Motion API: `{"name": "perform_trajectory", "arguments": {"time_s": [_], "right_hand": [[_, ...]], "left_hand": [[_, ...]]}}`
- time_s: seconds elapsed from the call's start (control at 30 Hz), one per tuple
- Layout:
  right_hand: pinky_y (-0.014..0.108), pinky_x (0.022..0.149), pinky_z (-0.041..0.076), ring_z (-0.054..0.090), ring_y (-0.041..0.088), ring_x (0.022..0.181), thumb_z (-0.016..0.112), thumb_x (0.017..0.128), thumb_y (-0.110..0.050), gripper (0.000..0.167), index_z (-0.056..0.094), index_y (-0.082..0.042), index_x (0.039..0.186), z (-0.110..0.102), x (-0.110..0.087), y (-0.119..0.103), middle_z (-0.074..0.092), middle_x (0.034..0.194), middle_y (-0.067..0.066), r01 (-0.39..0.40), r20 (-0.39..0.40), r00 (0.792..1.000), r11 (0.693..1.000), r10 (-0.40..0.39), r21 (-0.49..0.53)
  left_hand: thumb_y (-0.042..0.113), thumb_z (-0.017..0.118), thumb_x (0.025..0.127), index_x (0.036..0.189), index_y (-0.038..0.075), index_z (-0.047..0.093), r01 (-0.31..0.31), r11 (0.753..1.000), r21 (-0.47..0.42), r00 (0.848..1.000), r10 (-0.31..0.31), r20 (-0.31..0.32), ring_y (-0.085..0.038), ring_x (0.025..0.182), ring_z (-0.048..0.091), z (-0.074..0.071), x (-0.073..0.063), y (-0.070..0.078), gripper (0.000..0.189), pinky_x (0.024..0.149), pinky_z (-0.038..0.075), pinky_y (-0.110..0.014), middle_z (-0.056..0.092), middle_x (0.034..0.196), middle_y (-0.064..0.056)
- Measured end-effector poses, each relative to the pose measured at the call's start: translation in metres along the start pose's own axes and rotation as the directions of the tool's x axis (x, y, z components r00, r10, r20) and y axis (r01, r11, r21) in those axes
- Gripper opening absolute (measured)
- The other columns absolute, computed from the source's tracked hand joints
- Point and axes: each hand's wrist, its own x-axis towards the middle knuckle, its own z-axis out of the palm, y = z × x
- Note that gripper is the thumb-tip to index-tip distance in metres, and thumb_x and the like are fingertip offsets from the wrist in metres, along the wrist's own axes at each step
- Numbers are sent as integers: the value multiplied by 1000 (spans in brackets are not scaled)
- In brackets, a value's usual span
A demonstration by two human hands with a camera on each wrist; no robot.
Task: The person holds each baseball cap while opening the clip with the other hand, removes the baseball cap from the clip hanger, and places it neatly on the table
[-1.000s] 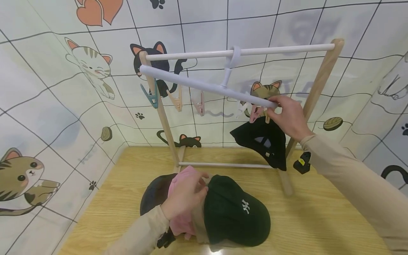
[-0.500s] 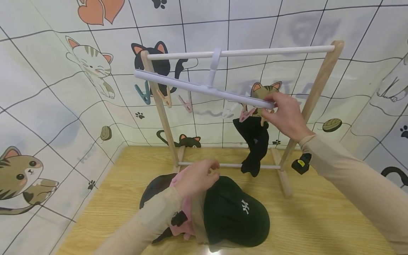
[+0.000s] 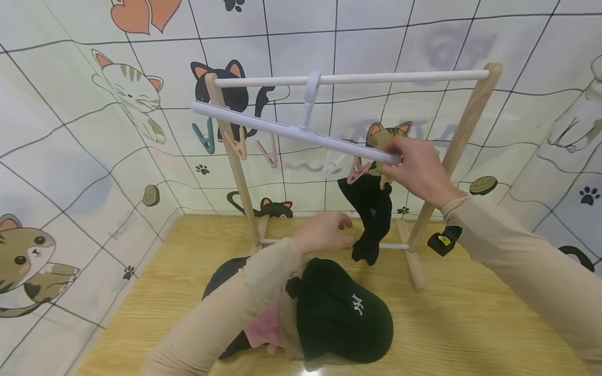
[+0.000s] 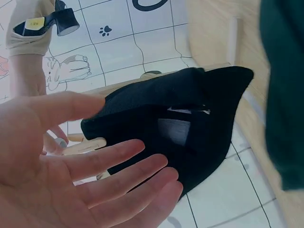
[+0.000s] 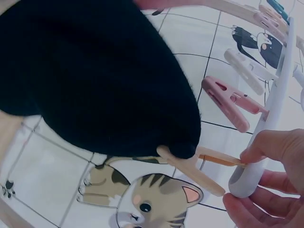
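Observation:
A lavender hanger hooks over the rack's top bar and tilts down to the right. My right hand pinches its lower right end between thumb and fingers. From the beige clothespin at that end hangs a black cap, its strap opening showing in the left wrist view. Fingers spread and slightly bent, my left hand reaches in beside the cap, holding nothing. More clothespins dangle along the hanger, such as a pink one, a white one and a teal one.
The rack has a white top bar and wooden legs standing on the wood-grain table. In front lie a dark green cap, a pink hat and a dark grey cap, partly under my left forearm.
My left hand has moved from above the pink hat, right and up toward the black cap. The hanger has slid left along the bar, and the hanging cap has turned.

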Motion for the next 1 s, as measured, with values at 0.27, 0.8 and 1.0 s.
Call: {"name": "perform_trajectory", "arguments": {"time_s": [0.27,0.8,1.0], "right_hand": [[39,62,39,56,29,75,64,86,-7,21,63,4,104,-3,-1,-5,66,95,19,2,16,1000,998,-1,-60],[41,62,41,59,30,74,62,85,-4,20,63,5,103,5,-3,-3,66,94,20,42,-64,997,998,-44,-37],[41,61,41,59,31,73,62,86,-4,22,63,5,106,7,-5,0,66,95,22,28,-113,993,1000,-29,-12]], "left_hand": [[40,66,90,125,5,61,-7,1000,-26,1000,8,23,-16,99,60,6,24,22,50,80,47,-25,66,115,-5],[8,52,96,109,2,65,-84,993,-86,990,74,-120,-12,61,51,14,52,36,19,60,40,-21,63,81,-5],[0,48,94,88,3,59,-113,991,-76,985,102,-141,-12,50,33,7,50,35,12,52,29,-22,41,62,-2]]}}
